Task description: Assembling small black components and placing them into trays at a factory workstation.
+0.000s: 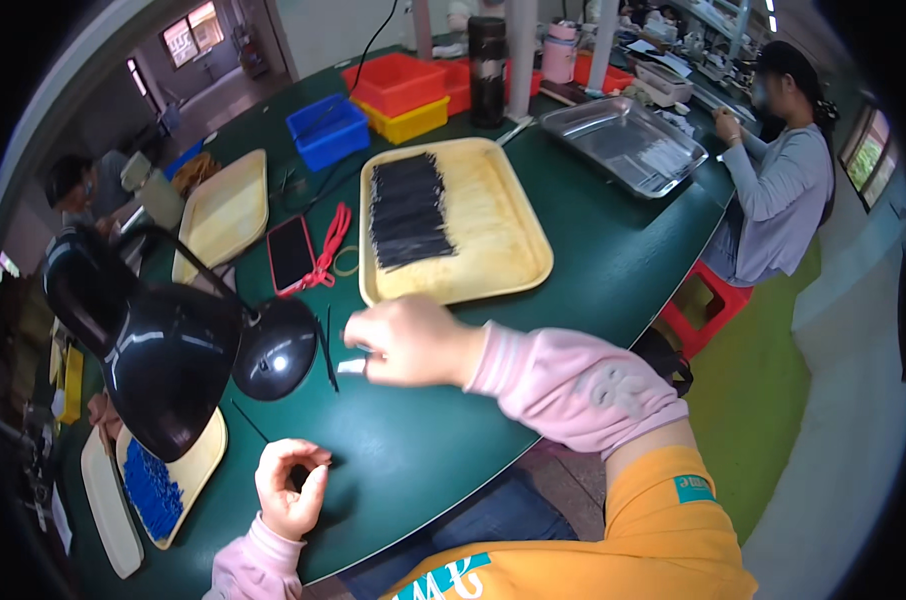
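Observation:
My left hand (291,488) is curled near the table's front edge. A thin black strip (250,420) sticks out from behind its fingers and appears held there. My right hand (413,342), slightly blurred, is closed just below the cream tray (503,225). At its fingertips shows a small whitish flat piece (351,367), too small to name. More thin black strips (328,350) lie on the table between the right hand and the lamp base. On the cream tray, many similar black strips (410,210) are laid side by side in a dense block.
A black desk lamp (178,350) leans over the left side. Beneath it sits a tray of blue pieces (153,490). Beyond are a phone (292,255) with red cord, a blue bin (328,132), a black bottle (487,72) and a metal tray (623,140). People sit at left and right.

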Motion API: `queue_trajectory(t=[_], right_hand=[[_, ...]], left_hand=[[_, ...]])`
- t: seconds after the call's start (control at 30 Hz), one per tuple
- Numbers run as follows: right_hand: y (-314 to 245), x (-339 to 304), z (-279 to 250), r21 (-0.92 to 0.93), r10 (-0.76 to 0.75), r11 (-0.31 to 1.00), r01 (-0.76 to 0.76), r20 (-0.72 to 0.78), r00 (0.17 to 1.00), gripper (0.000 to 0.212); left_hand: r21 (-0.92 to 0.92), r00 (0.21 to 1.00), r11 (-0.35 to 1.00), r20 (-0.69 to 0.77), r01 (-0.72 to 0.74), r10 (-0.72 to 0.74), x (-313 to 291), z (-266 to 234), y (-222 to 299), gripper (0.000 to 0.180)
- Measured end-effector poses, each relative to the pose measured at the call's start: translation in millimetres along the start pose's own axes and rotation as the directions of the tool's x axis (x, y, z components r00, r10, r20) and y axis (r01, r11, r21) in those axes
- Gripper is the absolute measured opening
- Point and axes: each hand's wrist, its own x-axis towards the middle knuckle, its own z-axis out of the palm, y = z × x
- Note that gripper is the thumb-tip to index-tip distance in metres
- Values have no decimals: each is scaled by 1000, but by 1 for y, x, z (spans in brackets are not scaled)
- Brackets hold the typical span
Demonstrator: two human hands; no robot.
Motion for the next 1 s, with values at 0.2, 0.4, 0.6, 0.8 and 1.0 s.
queue_trajectory(t=[0.2,0.4,0.6,0.8,1.0], right_hand=[[-20,-14,10,46,-145,989,140,127,981,21],[-21,-13,15,94,-166,984,150,197,966,30],[-32,-13,17,72,-213,977,201,254,944,36],[-33,-16,22,87,-195,980,179,239,951,31],[-37,-17,20,136,-207,975,177,252,945,30]], left_hand=[[432,980,883,6,-183,200,6,17,15,18],[605,917,693,190,-391,351,10,24,26,35],[725,925,577,264,-377,273,19,43,47,38],[782,928,506,256,-364,272,15,49,37,34],[771,938,541,223,-336,266,12,50,38,33]])
